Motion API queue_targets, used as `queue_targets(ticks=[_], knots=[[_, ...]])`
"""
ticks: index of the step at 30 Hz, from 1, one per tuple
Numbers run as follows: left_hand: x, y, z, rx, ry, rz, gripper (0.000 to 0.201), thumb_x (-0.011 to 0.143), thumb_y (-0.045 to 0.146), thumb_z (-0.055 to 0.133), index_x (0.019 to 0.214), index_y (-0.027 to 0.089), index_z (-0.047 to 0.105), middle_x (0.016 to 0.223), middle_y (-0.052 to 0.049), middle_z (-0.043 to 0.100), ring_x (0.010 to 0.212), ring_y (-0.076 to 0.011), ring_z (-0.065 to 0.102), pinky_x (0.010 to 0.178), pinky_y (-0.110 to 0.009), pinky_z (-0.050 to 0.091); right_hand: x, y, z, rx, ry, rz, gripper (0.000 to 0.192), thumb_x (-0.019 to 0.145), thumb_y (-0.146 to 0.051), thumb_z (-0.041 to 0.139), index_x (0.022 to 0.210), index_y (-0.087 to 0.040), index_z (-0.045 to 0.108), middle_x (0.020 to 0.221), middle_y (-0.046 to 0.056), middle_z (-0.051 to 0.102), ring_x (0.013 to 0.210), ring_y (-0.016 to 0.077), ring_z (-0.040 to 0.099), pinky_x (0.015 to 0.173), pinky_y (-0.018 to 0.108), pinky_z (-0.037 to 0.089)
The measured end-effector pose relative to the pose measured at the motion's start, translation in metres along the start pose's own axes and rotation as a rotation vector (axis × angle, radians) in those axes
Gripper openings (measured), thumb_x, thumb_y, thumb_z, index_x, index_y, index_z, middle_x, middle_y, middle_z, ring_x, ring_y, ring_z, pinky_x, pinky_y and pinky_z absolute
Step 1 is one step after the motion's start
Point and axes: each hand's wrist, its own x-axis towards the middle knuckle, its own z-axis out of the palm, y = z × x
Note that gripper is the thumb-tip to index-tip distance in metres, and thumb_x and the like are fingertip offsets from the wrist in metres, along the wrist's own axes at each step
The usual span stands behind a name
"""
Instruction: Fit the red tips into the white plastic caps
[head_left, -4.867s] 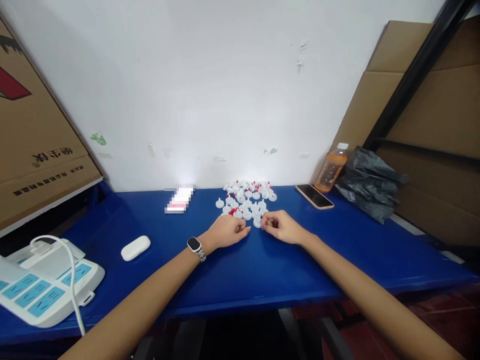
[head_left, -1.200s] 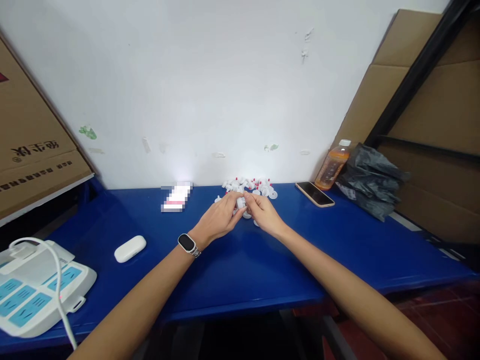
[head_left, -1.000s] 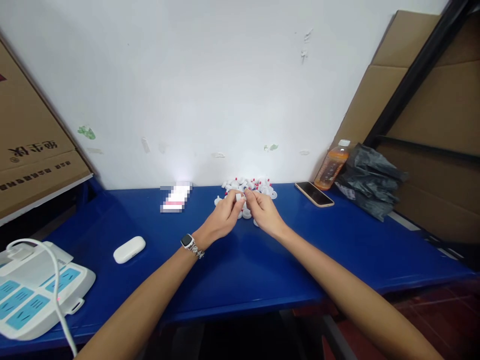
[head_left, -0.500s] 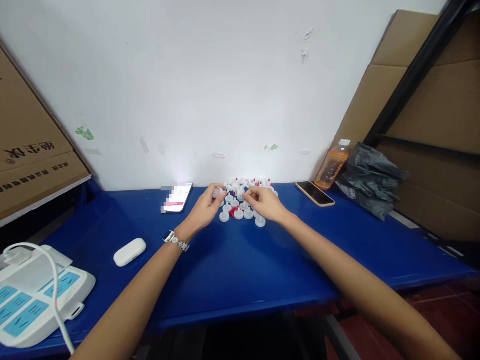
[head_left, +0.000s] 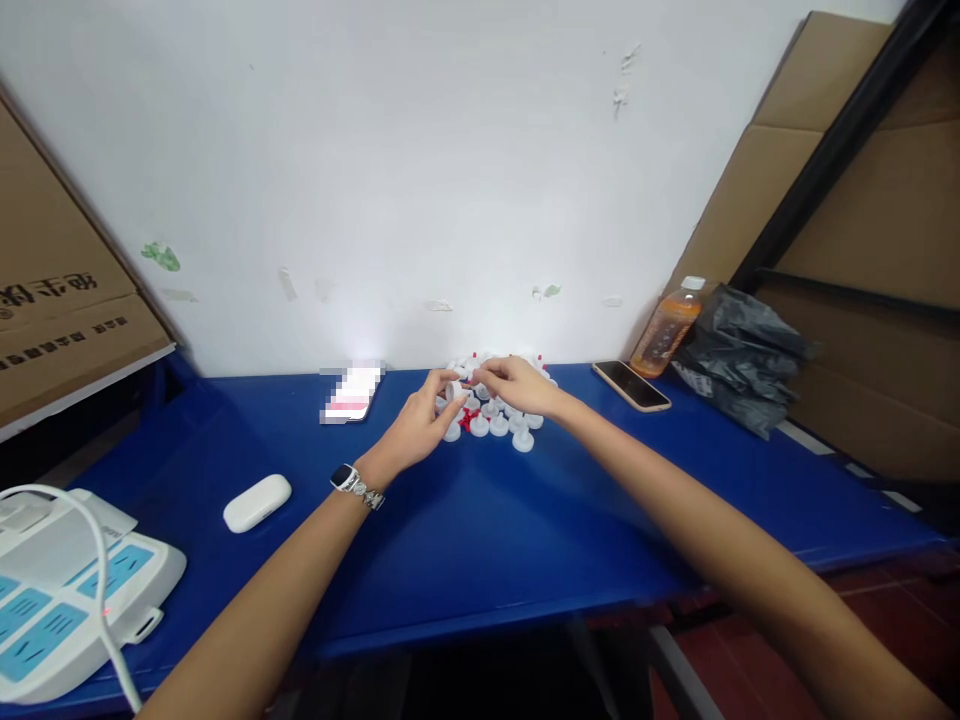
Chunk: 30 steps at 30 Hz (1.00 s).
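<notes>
Over the left side of a pile of white plastic nozzle caps [head_left: 523,440], my left hand [head_left: 421,420] is closed, with a white cap [head_left: 454,390] between thumb and fingers. My right hand [head_left: 523,384] reaches over the pile from the right, thumb and fingertips pinched together close to that cap. What the pinch holds, if anything, is too small to make out. Small red pieces [head_left: 474,422] lie among the caps, and some red tips show at the back. Part of the pile is hidden behind my hands.
On the blue table [head_left: 450,550] lie a lit phone [head_left: 358,392], a white case [head_left: 257,503] and a power strip [head_left: 82,610] at left. A dark phone [head_left: 632,386], an orange drink bottle [head_left: 666,328] and a black plastic bag [head_left: 742,355] are at right. The white wall [head_left: 420,180] stands behind.
My left hand has turned and moved slightly right, showing the cap in it more clearly. My right hand has risen a little and shifted left, toward the left hand.
</notes>
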Motion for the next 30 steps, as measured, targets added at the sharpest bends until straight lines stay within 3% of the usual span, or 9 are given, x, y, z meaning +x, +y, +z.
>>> queue_targets(ticks=[6, 11, 14, 18, 24, 30], knots=[[0.008, 0.018, 0.017, -0.030, 0.029, 0.069, 0.038, 0.097, 0.049, 0.045, 0.127, 0.025, 0.045, 0.110, -0.007, 0.068, 0.098, -0.0222, 0.065, 0.082, -0.034, 0.049, -0.021, -0.008, -0.010, 0.322, -0.102, 0.054, 0.045, 0.090, -0.057, 0.051, 0.069, -0.017, 0.053, 0.060, -0.002, 0.055, 0.049, 0.0077, 0.040, 0.049, 0.023, 0.032], [0.021, 0.024, 0.028, -0.010, 0.091, 0.116, 0.041, 0.093, 0.046, 0.054, 0.127, 0.026, 0.045, 0.129, -0.009, 0.061, 0.120, -0.0254, 0.058, 0.094, -0.040, 0.047, -0.023, 0.003, -0.027, 0.386, 0.030, 0.112, 0.044, 0.080, -0.057, 0.067, 0.070, -0.015, 0.058, 0.059, -0.001, 0.059, 0.050, 0.0077, 0.047, 0.046, 0.020, 0.033], [0.021, 0.019, 0.031, 0.004, 0.115, 0.089, 0.044, 0.092, 0.044, 0.056, 0.130, 0.025, 0.046, 0.127, -0.011, 0.061, 0.111, -0.0242, 0.061, 0.087, -0.039, 0.050, -0.017, 0.023, -0.041, 0.249, 0.115, 0.151, 0.034, 0.077, -0.045, 0.073, 0.072, -0.013, 0.064, 0.060, 0.003, 0.066, 0.052, 0.0104, 0.056, 0.049, 0.021, 0.040], [0.013, 0.011, 0.030, 0.054, 0.103, 0.120, 0.025, 0.094, 0.037, 0.053, 0.115, 0.023, 0.056, 0.117, -0.007, 0.063, 0.106, -0.0214, 0.060, 0.088, -0.036, 0.049, -0.001, 0.048, -0.051, -0.045, 0.136, 0.214, 0.013, 0.076, -0.026, 0.071, 0.075, -0.013, 0.071, 0.066, 0.006, 0.072, 0.057, 0.0130, 0.062, 0.054, 0.022, 0.044], [0.008, 0.012, 0.027, 0.062, 0.123, 0.142, 0.016, 0.095, 0.033, 0.051, 0.103, 0.023, 0.060, 0.116, -0.006, 0.062, 0.109, -0.0207, 0.058, 0.088, -0.035, 0.048, 0.019, 0.051, -0.037, -0.452, 0.033, 0.262, 0.013, 0.074, -0.018, 0.066, 0.081, -0.018, 0.077, 0.087, 0.008, 0.076, 0.080, 0.0195, 0.068, 0.068, 0.025, 0.046], [0.007, 0.017, 0.024, 0.075, 0.145, 0.151, 0.015, 0.095, 0.033, 0.051, 0.101, 0.023, 0.061, 0.115, -0.006, 0.062, 0.112, -0.0211, 0.057, 0.087, -0.034, 0.048, 0.020, 0.052, -0.025, -0.514, -0.048, 0.277, 0.010, 0.072, -0.021, 0.069, 0.078, -0.020, 0.077, 0.088, 0.008, 0.076, 0.086, 0.0216, 0.067, 0.071, 0.027, 0.046]])
